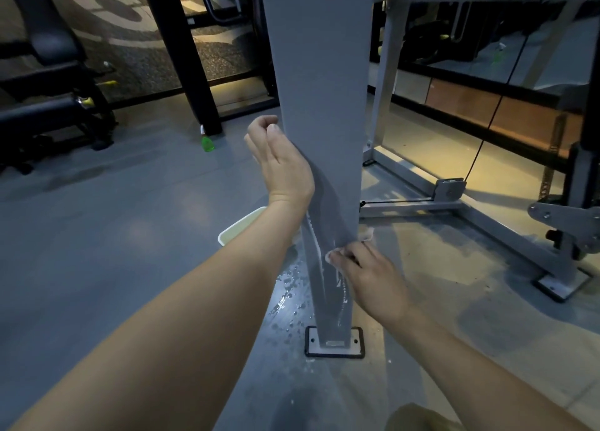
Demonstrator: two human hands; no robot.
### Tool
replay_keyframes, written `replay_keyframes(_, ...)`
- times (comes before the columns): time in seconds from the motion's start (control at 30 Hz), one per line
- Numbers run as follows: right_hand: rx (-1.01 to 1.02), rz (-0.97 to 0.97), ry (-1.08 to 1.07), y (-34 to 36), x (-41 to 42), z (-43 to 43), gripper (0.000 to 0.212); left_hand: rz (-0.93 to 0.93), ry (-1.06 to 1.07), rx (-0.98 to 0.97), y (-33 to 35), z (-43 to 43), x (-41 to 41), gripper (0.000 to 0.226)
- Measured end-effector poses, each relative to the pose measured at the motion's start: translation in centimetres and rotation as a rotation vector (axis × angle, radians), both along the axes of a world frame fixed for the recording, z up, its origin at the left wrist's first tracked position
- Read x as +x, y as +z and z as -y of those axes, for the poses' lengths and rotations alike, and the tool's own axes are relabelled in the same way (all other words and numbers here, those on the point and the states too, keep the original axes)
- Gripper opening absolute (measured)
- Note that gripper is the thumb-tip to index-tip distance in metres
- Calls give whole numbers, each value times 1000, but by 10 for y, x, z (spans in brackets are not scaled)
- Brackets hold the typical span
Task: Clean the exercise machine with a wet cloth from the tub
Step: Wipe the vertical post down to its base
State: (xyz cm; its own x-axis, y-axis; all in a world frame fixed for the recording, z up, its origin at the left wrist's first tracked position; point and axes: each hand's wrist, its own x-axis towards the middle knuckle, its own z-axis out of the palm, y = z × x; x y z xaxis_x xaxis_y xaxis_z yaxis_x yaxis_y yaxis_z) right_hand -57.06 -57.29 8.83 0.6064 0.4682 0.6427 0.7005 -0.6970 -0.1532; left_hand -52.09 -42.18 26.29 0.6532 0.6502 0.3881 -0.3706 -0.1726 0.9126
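A grey upright post [321, 90] of the exercise machine stands in the middle of the head view, bolted to the floor by a base plate [334, 343]. My left hand [282, 161] rests against the post's left edge, fingers loosely curled and holding nothing. Lower down, my right hand [367, 275] grips a pale wet cloth [365, 236] and presses it on the post's right side. Wet streaks run down the post below. A pale tub [237, 227] sits on the floor behind my left forearm, mostly hidden.
Water drops [289, 288] lie on the grey floor left of the post. A green spray bottle [207, 141] stands by a black frame leg. A black bench [52, 83] is at far left. The machine's grey base rails and cable pulley [449, 189] extend right.
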Motion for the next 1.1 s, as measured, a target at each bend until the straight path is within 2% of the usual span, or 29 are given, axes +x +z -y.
replay_keyframes(0.1, 145, 55, -41, 9, 5, -6, 19, 26, 21, 27, -2, -1, 0, 29)
replay_keyframes(0.2, 60, -4, -70, -9, 0, -10, 25, 7, 32, 36, -2, -1, 2, 30)
replay_keyframes(0.3, -77, -30, -77, -10, -8, -11, 42, -106, 14, 83, 3, -2, -8, 36)
replay_keyframes(0.4, 50, 26, -85, 21, -5, -15, 29, -217, -45, 179, 4, -15, -19, 32)
replay_keyframes(0.5, 123, 138, -80, 28, -1, -10, 15, -294, -134, 187, -18, -27, -41, 22)
replay_keyframes(0.63, -22, 93, -51, 12, -10, -6, 24, -446, -164, 185, -69, -40, -77, 16)
replay_keyframes(0.73, 30, 110, -61, 34, -6, -8, 13, -548, -196, 160, -88, -45, -91, 20)
replay_keyframes(0.87, 23, 165, -127, 34, -2, -7, 20, -594, -225, 117, -96, -39, -101, 10)
replay_keyframes(1.0, -58, -114, -148, 0, -14, -9, 27, -619, -311, 112, -110, -39, -114, 15)
replay_keyframes(1.1, 171, -329, -124, 1, -23, -11, 19, -685, -394, 134, -125, -42, -129, 16)
